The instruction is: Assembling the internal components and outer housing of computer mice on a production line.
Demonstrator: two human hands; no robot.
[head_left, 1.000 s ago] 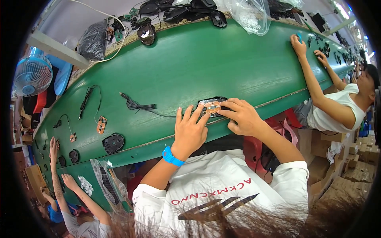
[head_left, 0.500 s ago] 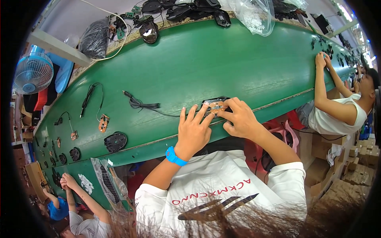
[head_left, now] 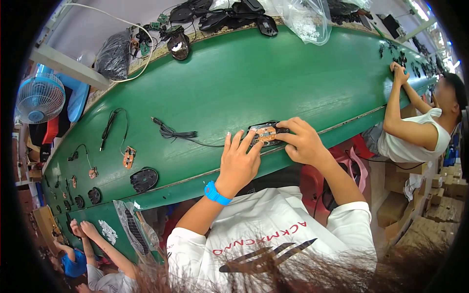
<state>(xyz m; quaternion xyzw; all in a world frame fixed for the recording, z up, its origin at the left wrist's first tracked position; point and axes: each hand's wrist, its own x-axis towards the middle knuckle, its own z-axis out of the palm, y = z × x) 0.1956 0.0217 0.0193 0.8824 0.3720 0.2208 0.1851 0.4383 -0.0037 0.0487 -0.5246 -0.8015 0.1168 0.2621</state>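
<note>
An orange-brown circuit board (head_left: 265, 135) lies in a black mouse base (head_left: 264, 124) near the belt's front edge. My left hand (head_left: 238, 163), with a blue watch on its wrist, grips the left end of the base, its fingertips at the board's edge. My right hand (head_left: 307, 145) grips the right end between thumb and fingers. Parts of the base are hidden under my fingers. A bundled black cable (head_left: 177, 134) runs from the left toward the base, passing behind my left fingers.
Left on the green belt (head_left: 215, 83) are another circuit board (head_left: 129, 157) and an open mouse base (head_left: 144, 180), with several smaller ones beyond. A ledge along the back holds black mice (head_left: 179, 46) and a clear bag (head_left: 312, 29). Co-workers sit at right (head_left: 415, 136) and lower left (head_left: 110, 266).
My right fingers have shifted slightly right and spread, showing more of the board. My left hand stays almost in place. The co-worker's hands at the right have moved a little.
</note>
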